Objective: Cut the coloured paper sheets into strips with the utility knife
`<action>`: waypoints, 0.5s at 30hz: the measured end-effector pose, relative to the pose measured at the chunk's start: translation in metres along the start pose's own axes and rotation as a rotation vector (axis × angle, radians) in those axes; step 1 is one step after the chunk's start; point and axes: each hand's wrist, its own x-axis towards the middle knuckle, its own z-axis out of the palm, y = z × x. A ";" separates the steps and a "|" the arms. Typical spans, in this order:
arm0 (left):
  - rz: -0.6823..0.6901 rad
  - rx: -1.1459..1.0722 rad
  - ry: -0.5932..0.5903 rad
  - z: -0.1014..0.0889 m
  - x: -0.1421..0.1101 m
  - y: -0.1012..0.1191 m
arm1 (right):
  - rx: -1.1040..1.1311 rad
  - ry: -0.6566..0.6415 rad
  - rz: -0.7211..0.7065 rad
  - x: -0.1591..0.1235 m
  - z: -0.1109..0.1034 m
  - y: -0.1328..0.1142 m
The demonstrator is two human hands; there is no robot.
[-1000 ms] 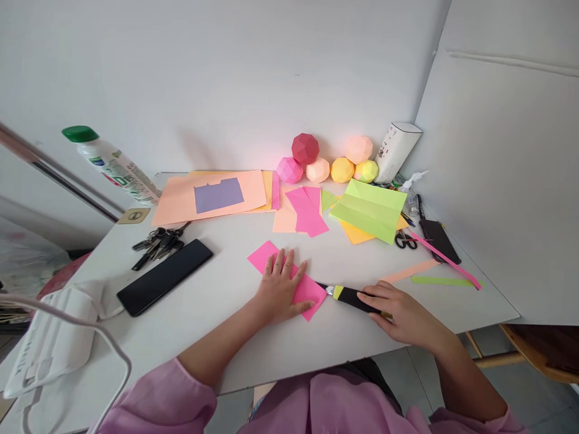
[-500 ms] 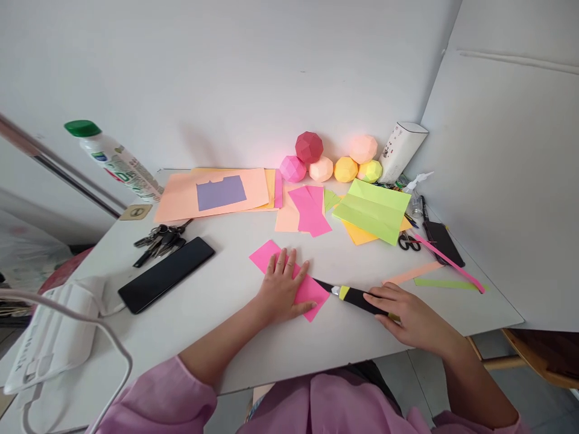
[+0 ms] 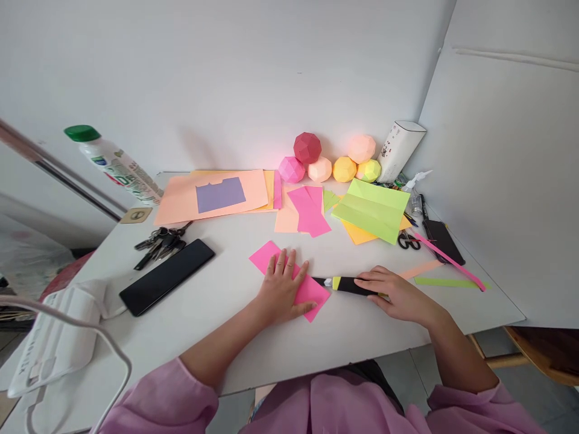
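My left hand (image 3: 281,288) lies with spread fingers on a folded-looking strip of pink paper (image 3: 317,296), pressing it to the white table (image 3: 253,349). Wrapped around the black and yellow handle of a knife (image 3: 350,286) is my right hand (image 3: 391,292). The knife's dark blade points left and its tip end disappears at the paper's upper right edge, so I cannot see whether it is under the paper or inside a fold. Farther back lies another pink paper piece (image 3: 310,211).
Paper polyhedron balls (image 3: 307,148) stand along the wall. Green paper (image 3: 371,211), scissors (image 3: 408,241) and paper strips (image 3: 452,283) lie to the right. Peach sheets (image 3: 176,202), keys (image 3: 163,241), a phone (image 3: 167,276), a bottle (image 3: 120,169) and a white corded device (image 3: 58,334) occupy the left.
My right hand and the knife have moved left and slightly up, and the blade shows less beside the paper. My left hand has stayed on the pink paper.
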 end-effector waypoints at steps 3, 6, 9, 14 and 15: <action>-0.001 -0.009 -0.026 -0.003 0.001 0.001 | -0.005 -0.017 -0.010 0.004 0.000 -0.004; -0.003 -0.010 -0.035 -0.004 0.001 0.002 | -0.015 -0.023 -0.026 0.010 0.000 -0.007; -0.007 -0.003 -0.022 -0.004 0.001 0.002 | -0.027 -0.014 -0.032 0.012 0.000 -0.008; -0.006 0.005 -0.020 -0.003 0.000 0.001 | -0.056 0.014 0.008 0.004 -0.001 -0.004; -0.004 0.007 -0.012 -0.002 0.000 0.001 | -0.059 0.021 0.018 0.002 -0.001 -0.003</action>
